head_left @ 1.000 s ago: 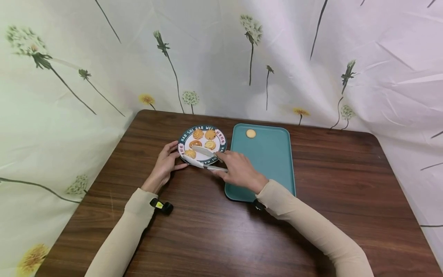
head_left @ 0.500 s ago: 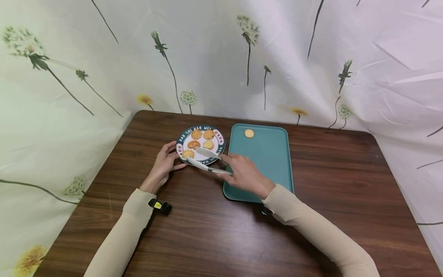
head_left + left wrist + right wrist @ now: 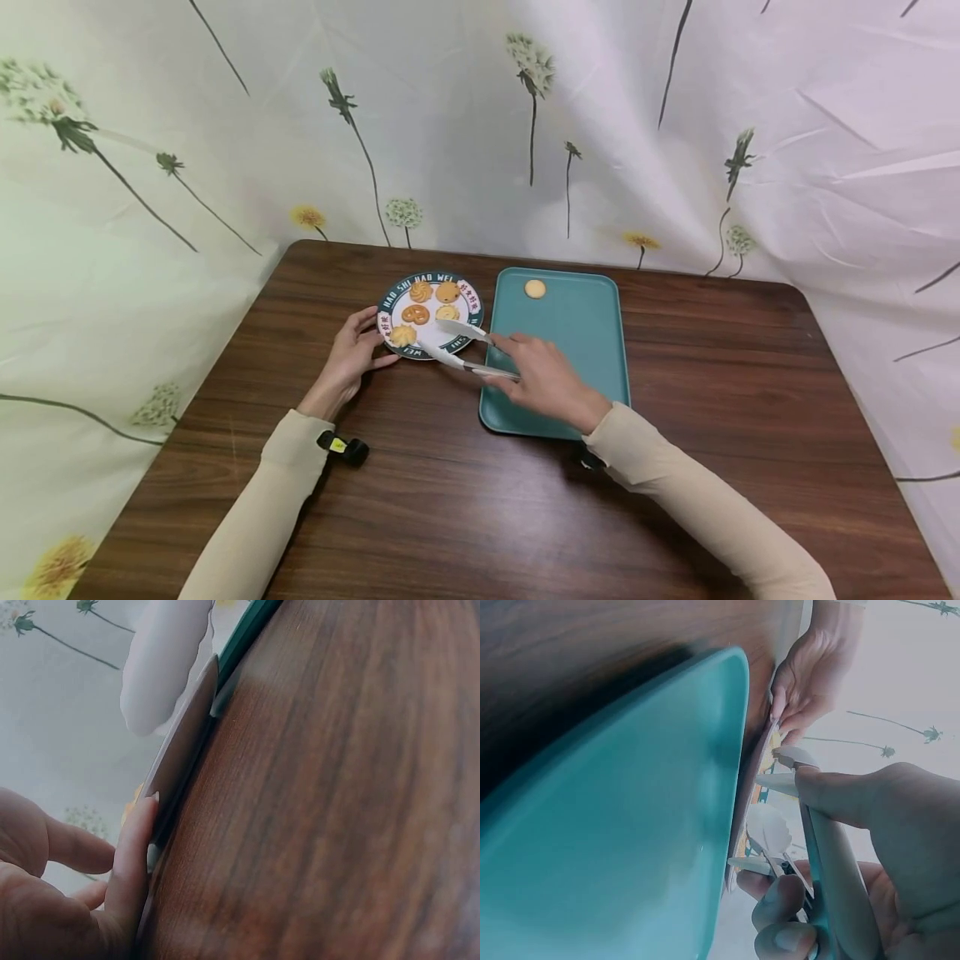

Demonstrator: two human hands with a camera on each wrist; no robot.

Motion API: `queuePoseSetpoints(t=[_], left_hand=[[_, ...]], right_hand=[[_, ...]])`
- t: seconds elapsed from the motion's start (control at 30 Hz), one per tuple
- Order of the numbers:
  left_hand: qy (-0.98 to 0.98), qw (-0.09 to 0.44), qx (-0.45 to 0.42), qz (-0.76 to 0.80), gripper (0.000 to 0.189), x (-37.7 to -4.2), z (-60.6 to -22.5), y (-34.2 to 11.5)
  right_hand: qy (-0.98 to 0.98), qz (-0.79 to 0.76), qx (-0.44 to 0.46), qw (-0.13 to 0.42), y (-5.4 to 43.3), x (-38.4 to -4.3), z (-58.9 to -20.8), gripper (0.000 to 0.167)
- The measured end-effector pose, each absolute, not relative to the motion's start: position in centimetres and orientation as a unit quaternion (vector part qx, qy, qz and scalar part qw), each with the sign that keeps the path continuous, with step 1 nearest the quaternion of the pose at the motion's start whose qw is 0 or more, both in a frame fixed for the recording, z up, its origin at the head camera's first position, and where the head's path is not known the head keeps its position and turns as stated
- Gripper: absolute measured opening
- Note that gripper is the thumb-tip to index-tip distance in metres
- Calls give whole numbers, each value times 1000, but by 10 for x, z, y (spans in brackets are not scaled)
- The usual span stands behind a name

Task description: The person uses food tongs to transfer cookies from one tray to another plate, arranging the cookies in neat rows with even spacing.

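Observation:
My left hand (image 3: 350, 354) grips the left rim of a round patterned plate (image 3: 397, 296), with the thumb along its near edge in the left wrist view. On the plate lie several cookies, among them a pretzel-shaped one (image 3: 416, 314), a swirled one (image 3: 421, 292) and a lobed one (image 3: 403, 335) at the near left. White-tipped metal tongs (image 3: 454, 358) are held in my right hand (image 3: 546, 379). Their two tips stand apart over the plate's right half, the upper one overlapping a pale cookie (image 3: 447, 312). Nothing shows between the tips.
A teal tray (image 3: 558, 350) stands just right of the plate, under my right hand. One round pale cookie (image 3: 535, 289) lies near its far left corner. The brown wooden table (image 3: 450, 500) ends at a white floral curtain (image 3: 450, 125) behind.
The tongs have drawn to the right across the plate, their tips leaving the lobed cookie and uncovering the pretzel-shaped one. My left hand stays at the plate's rim. The view shifts slightly.

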State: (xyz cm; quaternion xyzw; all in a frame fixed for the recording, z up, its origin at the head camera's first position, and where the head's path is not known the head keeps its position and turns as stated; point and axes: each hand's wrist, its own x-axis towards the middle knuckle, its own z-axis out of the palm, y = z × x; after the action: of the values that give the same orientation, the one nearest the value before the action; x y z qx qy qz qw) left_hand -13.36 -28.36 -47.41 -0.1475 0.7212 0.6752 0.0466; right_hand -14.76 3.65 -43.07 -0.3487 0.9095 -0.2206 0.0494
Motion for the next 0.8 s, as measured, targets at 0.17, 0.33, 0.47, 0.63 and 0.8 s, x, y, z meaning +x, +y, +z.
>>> queuePoseSetpoints(t=[0.17, 0.33, 0.47, 0.63, 0.8], left_hand=[[723, 49, -148, 673, 62, -134, -473, -283], [723, 47, -152, 672, 62, -134, -470, -282], [724, 50, -154, 670, 61, -133, -469, -282], [727, 50, -155, 667, 61, -132, -468, -281], [728, 49, -156, 666, 61, -132, -469, -280]], right_hand=[[914, -225, -335, 41, 45, -151, -428, 66], [916, -233, -326, 26, 53, -156, -426, 66], [918, -236, -317, 18, 60, -162, -426, 67], [922, -234, -308, 12, 70, -168, -426, 67], [925, -234, -301, 11, 81, -173, -427, 67]])
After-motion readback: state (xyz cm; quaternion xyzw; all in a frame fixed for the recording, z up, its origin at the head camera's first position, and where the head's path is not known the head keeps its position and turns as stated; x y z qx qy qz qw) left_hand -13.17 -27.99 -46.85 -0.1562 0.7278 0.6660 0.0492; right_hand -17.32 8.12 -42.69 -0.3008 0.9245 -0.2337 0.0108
